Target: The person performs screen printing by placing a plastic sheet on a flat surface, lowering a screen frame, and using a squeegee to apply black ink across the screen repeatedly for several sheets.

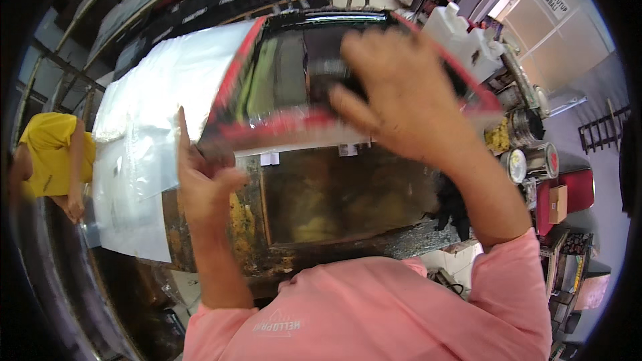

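Note:
A screen-printing frame [232, 85] with red edges and a dark, glossy mesh stands over the worktable, its near edge raised off the top. At its near left corner, my left hand [208, 184] grips the frame, index finger stretched along the side. My right hand [408, 90] is above the mesh, toward the right, blurred by motion. Its fingers are curled, and a dark smeared shape [326, 85] shows between thumb and fingers; I cannot make out what it is. Below the frame lies a brown, stained glassy panel [341, 194] set in the table.
Clear plastic sheeting [144, 174] covers the table's left part. A person in a yellow shirt [50, 150] stands at the far left. White jugs [447, 27] and paint cans [538, 160] crowd the right side. A black cloth or glove [453, 212] lies at the table's right edge.

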Available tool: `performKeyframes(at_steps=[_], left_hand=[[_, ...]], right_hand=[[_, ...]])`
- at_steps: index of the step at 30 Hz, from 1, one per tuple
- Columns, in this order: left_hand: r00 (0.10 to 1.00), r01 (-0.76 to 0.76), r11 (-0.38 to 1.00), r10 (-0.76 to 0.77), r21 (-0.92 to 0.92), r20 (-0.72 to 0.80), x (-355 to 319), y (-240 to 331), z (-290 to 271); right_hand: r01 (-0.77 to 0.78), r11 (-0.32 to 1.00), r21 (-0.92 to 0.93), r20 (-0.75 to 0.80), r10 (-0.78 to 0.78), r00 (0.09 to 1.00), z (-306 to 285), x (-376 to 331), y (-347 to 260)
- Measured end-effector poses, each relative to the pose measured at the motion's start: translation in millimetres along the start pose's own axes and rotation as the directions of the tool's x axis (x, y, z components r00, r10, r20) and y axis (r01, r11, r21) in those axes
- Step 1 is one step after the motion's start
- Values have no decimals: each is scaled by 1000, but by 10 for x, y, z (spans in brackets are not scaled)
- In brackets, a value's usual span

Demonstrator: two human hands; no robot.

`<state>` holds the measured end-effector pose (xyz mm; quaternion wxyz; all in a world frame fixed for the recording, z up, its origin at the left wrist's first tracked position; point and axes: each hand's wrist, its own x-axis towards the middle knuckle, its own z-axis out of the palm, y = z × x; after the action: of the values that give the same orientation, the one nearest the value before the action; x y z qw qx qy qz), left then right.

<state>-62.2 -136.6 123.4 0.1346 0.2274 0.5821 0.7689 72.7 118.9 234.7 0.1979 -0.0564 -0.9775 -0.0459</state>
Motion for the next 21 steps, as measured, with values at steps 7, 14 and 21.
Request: performKeyframes(at_steps=[7,14,21], left_hand=[[984,-164,379,133,911,122,-676,-935,-263],[996,-82,279,-15,957,90,-773,-1024,-363],[996,0,367,-86,930,33,-763,-952,-305]], right_hand=[[9,999,44,216,-19,976,1298,-859,9],[-24,997,76,173,11,985,1724,-462,139],[-12,997,-80,11,13,1000,2684,939,1239]])
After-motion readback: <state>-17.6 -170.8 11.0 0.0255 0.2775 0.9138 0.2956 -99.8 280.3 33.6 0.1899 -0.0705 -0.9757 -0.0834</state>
